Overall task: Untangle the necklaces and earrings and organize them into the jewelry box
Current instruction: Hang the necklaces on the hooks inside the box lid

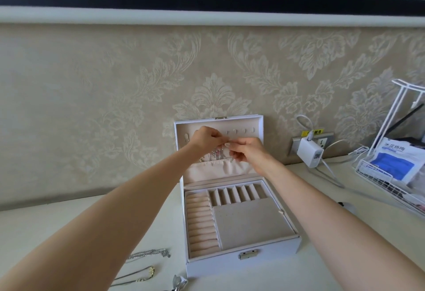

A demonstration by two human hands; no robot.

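So, your left hand [204,138] and right hand [247,150] had their fingers [218,138] pinching what looked like a fine chain [227,144] at the hooks inside the lid of the white padded jewelry box [271,248]. A few glinting hung pieces [217,154] dangled just below your fingers. A silver chain necklace [147,254] and a gold chain necklace [143,273] lay well below them on the worktop [322,256], not yet sorted. The blue-and-white packet [391,164], far right, bore Chinese print too small to read.

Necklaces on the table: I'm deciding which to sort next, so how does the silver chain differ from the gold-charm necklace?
The silver chain is thicker and bunched in several strands; the gold-charm necklace is thin and carries a gold charm. The silver chain lies farther from the person, the gold-charm necklace nearer. Both lie on the table left of the jewelry box.
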